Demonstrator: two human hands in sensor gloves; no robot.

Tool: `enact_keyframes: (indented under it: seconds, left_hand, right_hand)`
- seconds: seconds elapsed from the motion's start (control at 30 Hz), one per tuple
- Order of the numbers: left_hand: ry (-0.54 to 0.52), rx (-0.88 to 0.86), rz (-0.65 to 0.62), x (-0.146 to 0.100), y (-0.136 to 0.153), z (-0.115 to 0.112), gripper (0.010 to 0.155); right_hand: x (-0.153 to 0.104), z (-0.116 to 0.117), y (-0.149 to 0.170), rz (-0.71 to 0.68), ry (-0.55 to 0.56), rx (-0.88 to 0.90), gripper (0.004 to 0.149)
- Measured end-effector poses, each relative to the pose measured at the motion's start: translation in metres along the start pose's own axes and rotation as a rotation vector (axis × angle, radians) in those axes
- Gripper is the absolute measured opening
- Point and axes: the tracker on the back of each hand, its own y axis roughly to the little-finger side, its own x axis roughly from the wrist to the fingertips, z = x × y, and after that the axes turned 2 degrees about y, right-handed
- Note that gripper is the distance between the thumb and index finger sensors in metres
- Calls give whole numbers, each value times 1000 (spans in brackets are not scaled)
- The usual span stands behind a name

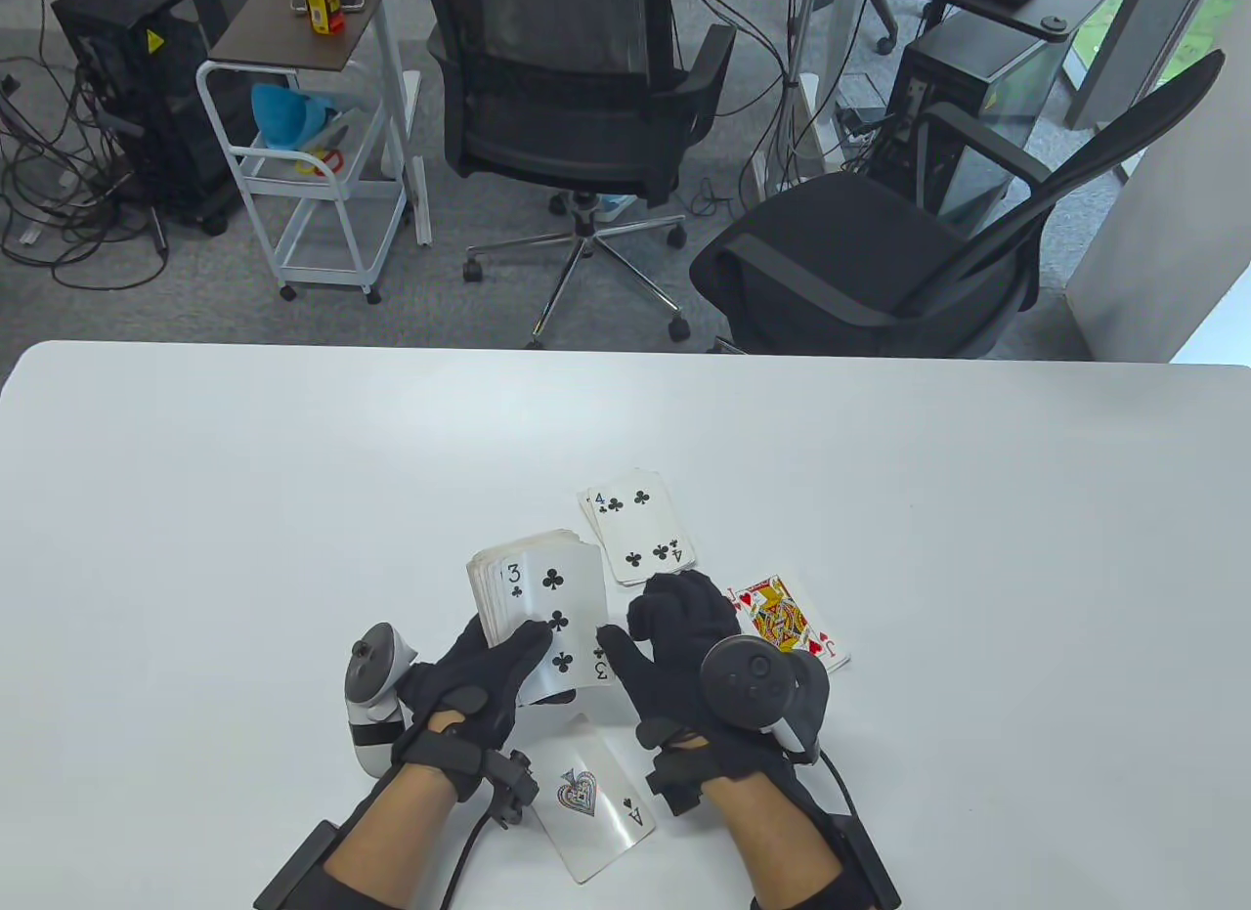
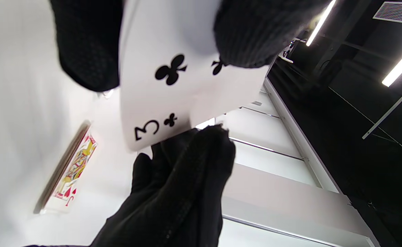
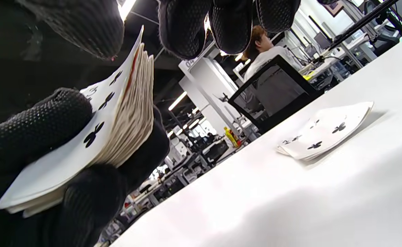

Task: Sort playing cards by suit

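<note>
Left hand grips deck, right hand beside its edge

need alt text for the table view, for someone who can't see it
Two gloved hands at a white table: the left hand holds a deck showing the three of clubs, the right hand beside it. Face up on the table lie a club pile, a jack of hearts and an ace of spades.

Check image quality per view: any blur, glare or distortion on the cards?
Table view: sharp and evenly lit, wide-angle bending at the table edge, three of clubs readable. Left wrist view: glove fabric at top blurred, ceiling lights flare, jack of hearts soft. Right wrist view: fingers backlit, clubs pile casts a soft shadow.
</note>
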Motion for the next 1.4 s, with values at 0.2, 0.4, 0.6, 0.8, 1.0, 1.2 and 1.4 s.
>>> enact_keyframes:
  seconds: [0.2, 0.4, 0.6, 0.8, 1.0, 1.2, 1.4]
  left_hand:
    - [12, -3, 2, 0, 1, -1, 62]
    - [48, 13, 24, 0, 2, -3, 62]
    - [92, 38, 40, 1, 3, -8, 62]
    - [58, -36, 13, -1, 2, -4, 62]
    - [-7, -60, -18, -4, -2, 3, 63]
    - [-21, -82, -24, -3, -4, 6, 64]
    - [-52, -88, -39, -3, -8, 9, 63]
  right_hand:
    - [-2, 7, -5, -25, -26, -19, 60]
    - [-4, 11, -9, -31, -2, -22, 63]
    - [-6, 12, -9, -24, 54, 38, 53]
    - [-5, 11, -7, -53, 54, 111, 52]
    - [-5, 18, -8, -57, 2, 93, 45]
    - [-4, 12, 1, 0, 91, 103, 42]
    - [3, -2, 2, 33, 117, 48, 38]
